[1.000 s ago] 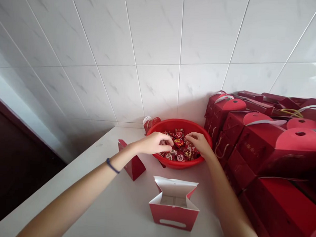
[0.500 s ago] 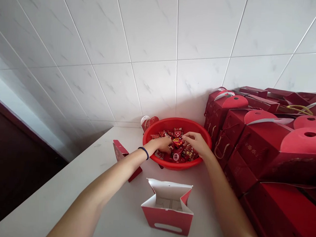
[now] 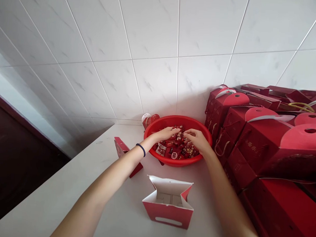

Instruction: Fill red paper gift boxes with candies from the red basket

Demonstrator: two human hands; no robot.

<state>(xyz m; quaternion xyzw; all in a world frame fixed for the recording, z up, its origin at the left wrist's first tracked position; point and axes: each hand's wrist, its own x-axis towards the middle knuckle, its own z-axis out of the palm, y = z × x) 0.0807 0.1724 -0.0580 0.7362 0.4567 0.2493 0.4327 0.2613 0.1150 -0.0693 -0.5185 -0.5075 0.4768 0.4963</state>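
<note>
Now I see 2 hands inside the red basin [image 3: 177,163] at the back of the bench [image 3: 93,185]. The left hand [image 3: 166,133] curls its fingers down onto the wrapped candies [image 3: 172,153]. The right hand [image 3: 197,139] draws its fingertips together over the same pile, just beside the left. I cannot tell whether either grips a candy. 1 open red box [image 3: 167,214] stands nearer me, apart from the basin. Stacked gift boxes [image 3: 263,146] fill the right.

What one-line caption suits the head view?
Left hand and right hand reach into a red basin of wrapped sweets behind an open box.
</note>
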